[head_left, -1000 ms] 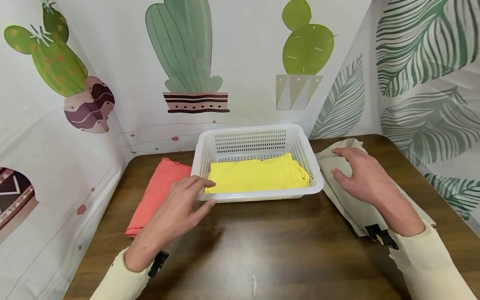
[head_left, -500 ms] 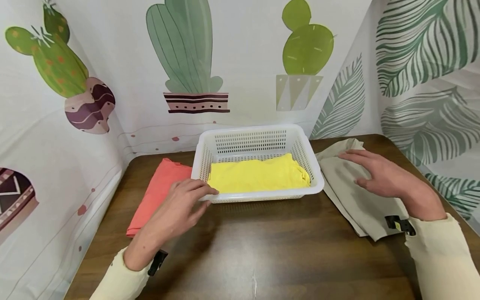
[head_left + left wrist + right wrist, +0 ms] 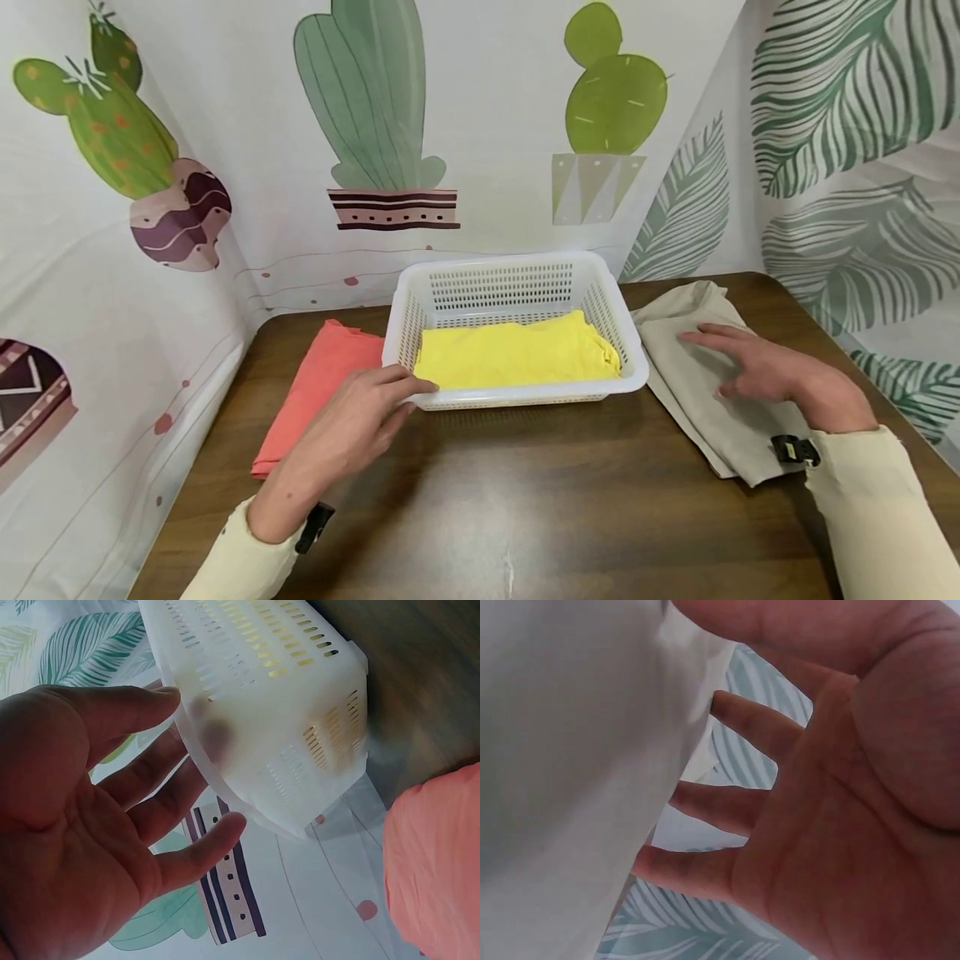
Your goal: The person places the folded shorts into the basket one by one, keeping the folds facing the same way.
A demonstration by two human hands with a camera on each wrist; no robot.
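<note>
A white plastic basket (image 3: 532, 390) with slotted walls stands at the back middle of the table, a folded yellow cloth (image 3: 517, 354) lying inside. At its front left corner my left hand (image 3: 356, 425) pinches the rim, thumb outside; in the left wrist view, dark fingertip shadows show through the basket wall (image 3: 262, 742). To the right lies a folded grey cloth (image 3: 686, 387). My right hand (image 3: 776, 375) is over it with fingers spread and fairly straight. In the right wrist view, fingertips meet the grey cloth (image 3: 577, 750); firm contact is hard to judge.
A folded red cloth (image 3: 318, 383) lies left of the basket, partly behind my left hand. The brown wooden table (image 3: 480, 500) reaches back to a white hanging (image 3: 502, 125) printed with cacti and leaves. Each wrist wears a small black camera.
My right hand has moved right and towards me, then lowered closer to the grey cloth. The left thumb has closed in on the basket rim. Basket and cloths look unmoved.
</note>
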